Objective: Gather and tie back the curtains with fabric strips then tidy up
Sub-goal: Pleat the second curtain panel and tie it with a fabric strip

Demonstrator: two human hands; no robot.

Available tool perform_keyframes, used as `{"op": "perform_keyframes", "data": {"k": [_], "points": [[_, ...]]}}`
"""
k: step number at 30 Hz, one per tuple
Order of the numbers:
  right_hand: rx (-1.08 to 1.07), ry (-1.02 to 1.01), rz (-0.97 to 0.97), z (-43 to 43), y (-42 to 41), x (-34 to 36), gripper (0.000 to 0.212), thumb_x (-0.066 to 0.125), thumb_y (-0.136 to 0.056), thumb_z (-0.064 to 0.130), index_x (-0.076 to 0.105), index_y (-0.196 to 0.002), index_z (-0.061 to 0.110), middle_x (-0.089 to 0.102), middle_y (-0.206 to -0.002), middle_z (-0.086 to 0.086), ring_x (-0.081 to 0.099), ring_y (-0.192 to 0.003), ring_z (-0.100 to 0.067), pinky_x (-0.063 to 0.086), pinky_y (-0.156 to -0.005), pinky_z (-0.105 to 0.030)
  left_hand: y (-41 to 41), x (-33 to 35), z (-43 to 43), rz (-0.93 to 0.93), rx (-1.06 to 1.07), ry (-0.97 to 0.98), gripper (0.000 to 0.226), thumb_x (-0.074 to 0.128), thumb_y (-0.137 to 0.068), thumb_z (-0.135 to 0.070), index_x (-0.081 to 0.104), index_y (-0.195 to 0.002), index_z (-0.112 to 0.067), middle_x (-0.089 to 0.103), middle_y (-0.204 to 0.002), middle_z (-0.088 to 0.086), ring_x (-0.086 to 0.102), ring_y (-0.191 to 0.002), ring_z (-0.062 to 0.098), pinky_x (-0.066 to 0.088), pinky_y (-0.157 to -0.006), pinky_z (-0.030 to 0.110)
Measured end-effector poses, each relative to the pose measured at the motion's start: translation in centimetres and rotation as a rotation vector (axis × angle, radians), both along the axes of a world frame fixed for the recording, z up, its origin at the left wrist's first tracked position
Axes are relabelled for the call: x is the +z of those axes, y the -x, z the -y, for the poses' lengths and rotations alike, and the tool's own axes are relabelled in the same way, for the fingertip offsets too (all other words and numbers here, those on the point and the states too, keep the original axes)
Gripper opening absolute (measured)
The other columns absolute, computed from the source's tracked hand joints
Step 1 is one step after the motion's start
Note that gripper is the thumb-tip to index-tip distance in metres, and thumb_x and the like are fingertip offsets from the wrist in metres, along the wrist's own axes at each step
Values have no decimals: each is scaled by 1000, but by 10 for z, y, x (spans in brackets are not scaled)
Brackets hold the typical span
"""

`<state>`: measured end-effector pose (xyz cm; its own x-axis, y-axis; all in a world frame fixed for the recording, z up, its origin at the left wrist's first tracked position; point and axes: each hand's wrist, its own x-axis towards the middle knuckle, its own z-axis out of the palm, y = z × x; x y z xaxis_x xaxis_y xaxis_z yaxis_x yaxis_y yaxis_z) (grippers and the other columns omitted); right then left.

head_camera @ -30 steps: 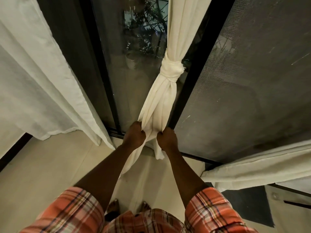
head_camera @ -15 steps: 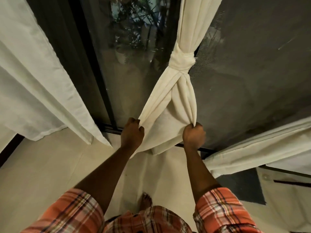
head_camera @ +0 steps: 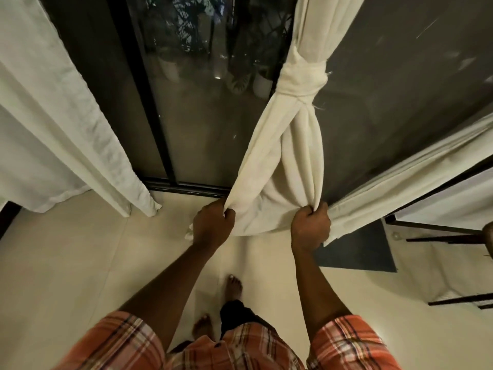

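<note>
Head view, starting at the upper left of the frame: a loose white curtain (head_camera: 66,129) hangs ungathered, its hem just above the tiled floor (head_camera: 80,263), beside the black door frame (head_camera: 138,89) of a glass door.

At lower centre the left hand (head_camera: 213,225) is fisted round the left edge of the tied curtain (head_camera: 282,169), with the fingers curled tight on a bunch of cloth. This curtain comes down from the top of the frame, right of centre. A fabric strip (head_camera: 301,78) cinches it at the upper right, wound round and knotted with frayed ends poking out.

Below the strip the cloth fans wide because the hands hold its lower edges apart. The right hand (head_camera: 309,225) grips the right edge in the same closed fist. The spread looks meant to even the folds under the knot and to check that the tie holds — a tidying pull, not a gathering one.

Further right, another pale curtain (head_camera: 400,169) slants up toward the right edge, with no tie visible on it. A dark mat (head_camera: 357,252) lies on the floor beneath it. The curtains at the far left and right likely await their own strips.
</note>
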<state>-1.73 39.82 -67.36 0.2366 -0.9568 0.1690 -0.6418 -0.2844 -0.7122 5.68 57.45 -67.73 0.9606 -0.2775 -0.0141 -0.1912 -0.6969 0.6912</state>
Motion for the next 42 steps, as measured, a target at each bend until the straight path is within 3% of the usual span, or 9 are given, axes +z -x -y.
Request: {"op": "perform_keyframes", "data": {"k": [7,17,22,27,29,32,35,38,42], "points": [[-39,39,100,-8,4,-9,19,42,-80,11,58,-86,3,62,-78,-17,59,-71,-38,43,-61,-38,3,-6,-22,49,16,-45,15,51,-91,-20,61,-92,-10,68,-82,11,63,-75,32,46,-66,33],[569,-229,-29,-49,-39,-28,29,48,-91,8,57,-118,1,67,-102,-16,65,-91,-32,46,-72,-26,-20,-25,-3,-78,-98,-21,22,54,-95,-24,52,-77,-13,65,-76,12,61,-73,33,50,-69,39],[715,-467,-68,-50,-66,-27,36,50,-89,9,55,-125,4,66,-115,-14,62,-105,-32,53,-87,-39,-35,-29,10,-194,-197,16,14,55,-93,-12,65,-98,-4,69,-95,13,63,-90,32,50,-79,35],[798,-637,-53,-47,-73,-25,64,71,-78,8,46,-137,12,62,-125,-7,59,-114,-24,50,-95,-38,-45,-31,15,-209,-202,46,21,54,-91,-6,65,-109,-6,69,-104,12,64,-97,31,51,-86,38],[784,-584,-90,-46,-74,-26,63,71,-81,13,45,-138,12,61,-126,-8,58,-114,-25,49,-96,-37,-47,-32,18,-197,-192,30,20,53,-92,-8,65,-107,-5,69,-103,13,64,-96,32,52,-86,38],[712,-371,-167,-41,-73,-26,45,54,-86,8,51,-131,6,65,-115,-15,61,-106,-34,50,-84,-34,-48,-34,17,-140,-117,-16,16,49,-91,-6,64,-95,-3,68,-94,17,63,-89,36,52,-79,39],[473,-216,-204,-27,-63,-23,32,49,-85,6,55,-115,-2,64,-98,-23,60,-92,-43,45,-74,-38,-55,-36,1,-41,48,-41,22,48,-89,-4,66,-101,-3,69,-95,17,63,-88,38,52,-78,43],[345,-182,-198,-13,-53,-21,26,50,-87,7,58,-107,-6,65,-95,-25,61,-91,-43,46,-74,-39,-60,-35,-12,-4,68,-23,18,48,-88,-4,65,-96,0,68,-89,20,61,-82,40,50,-73,41],[479,-250,-184,-12,-51,-23,22,52,-86,4,62,-103,-6,66,-97,-23,61,-92,-40,38,-69,-28,-56,-35,-5,-111,-58,28,15,50,-87,-6,62,-94,-4,68,-91,15,62,-85,35,48,-73,35]]}}
